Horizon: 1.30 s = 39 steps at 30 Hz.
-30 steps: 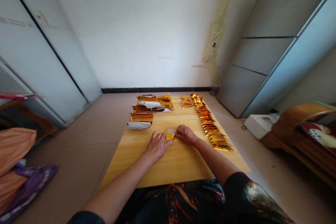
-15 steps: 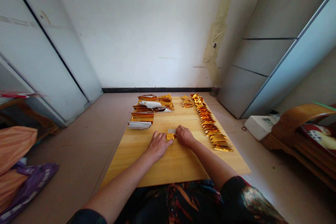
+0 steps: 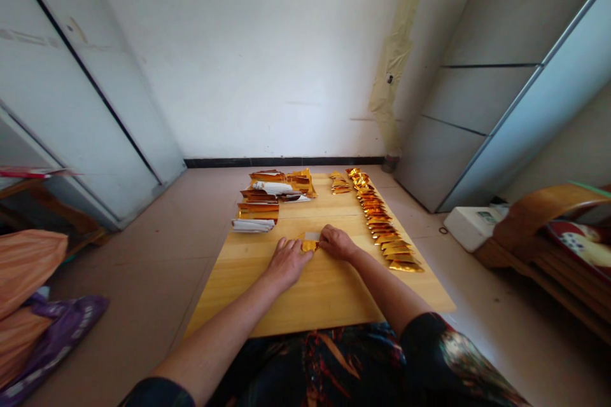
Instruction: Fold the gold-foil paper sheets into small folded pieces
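Observation:
A small sheet of gold foil paper (image 3: pixel 310 246), partly folded and with a pale side showing at its far edge, lies between my hands on the wooden table (image 3: pixel 267 305). My left hand (image 3: pixel 287 262) holds the paper's left side down, its thumb pressing along the near edge. At the right end my right hand (image 3: pixel 337 243) has its fingers closed on the paper. The fingertips of that hand are partly hidden, so the exact fold cannot be made out.
A long row of folded gold foil pieces (image 3: pixel 382 226) runs down the table's right side, beside a shorter row (image 3: pixel 340 183). Stacked foil sheets (image 3: pixel 258 210) and white-backed sheets (image 3: pixel 252 226) lie at the far left. A refrigerator (image 3: pixel 482 95) stands beyond the right side.
My hands stay at the foil paper with only slight finger shifts; the left thumb has moved a little along its near edge. The view has tilted slightly.

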Available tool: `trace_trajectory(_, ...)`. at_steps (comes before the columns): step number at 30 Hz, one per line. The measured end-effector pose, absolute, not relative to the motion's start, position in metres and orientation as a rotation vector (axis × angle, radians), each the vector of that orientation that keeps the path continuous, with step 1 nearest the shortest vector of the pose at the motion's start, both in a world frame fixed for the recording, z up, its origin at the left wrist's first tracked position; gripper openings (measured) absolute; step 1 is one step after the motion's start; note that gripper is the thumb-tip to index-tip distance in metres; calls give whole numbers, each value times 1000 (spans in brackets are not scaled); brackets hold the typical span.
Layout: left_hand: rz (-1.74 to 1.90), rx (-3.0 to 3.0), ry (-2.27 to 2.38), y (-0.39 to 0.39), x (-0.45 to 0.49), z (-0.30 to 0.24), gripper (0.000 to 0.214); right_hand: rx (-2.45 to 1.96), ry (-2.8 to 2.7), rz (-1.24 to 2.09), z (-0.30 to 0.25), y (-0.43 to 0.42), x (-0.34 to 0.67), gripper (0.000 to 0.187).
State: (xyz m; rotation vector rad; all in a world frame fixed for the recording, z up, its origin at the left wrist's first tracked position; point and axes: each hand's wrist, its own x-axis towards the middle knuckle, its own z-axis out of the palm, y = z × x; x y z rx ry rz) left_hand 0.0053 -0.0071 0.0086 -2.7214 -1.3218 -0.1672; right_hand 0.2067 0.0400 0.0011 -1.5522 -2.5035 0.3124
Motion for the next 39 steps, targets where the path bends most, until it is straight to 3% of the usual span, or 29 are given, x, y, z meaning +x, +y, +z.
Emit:
trace_trajectory(19, -197, -2703, -1289, -5, 6, 3, 24, -1853, -2558, 244, 22, 42, 186, 22)
trace_trajectory(30, -215, -2714, -1350, -6, 10, 3, 36, -1839, -2529, 274, 19, 42, 187, 23)
trace_trajectory(39, -187, -2663, -1554, -13, 19, 8, 36, -1723, -2322, 414, 1, 46, 196, 7)
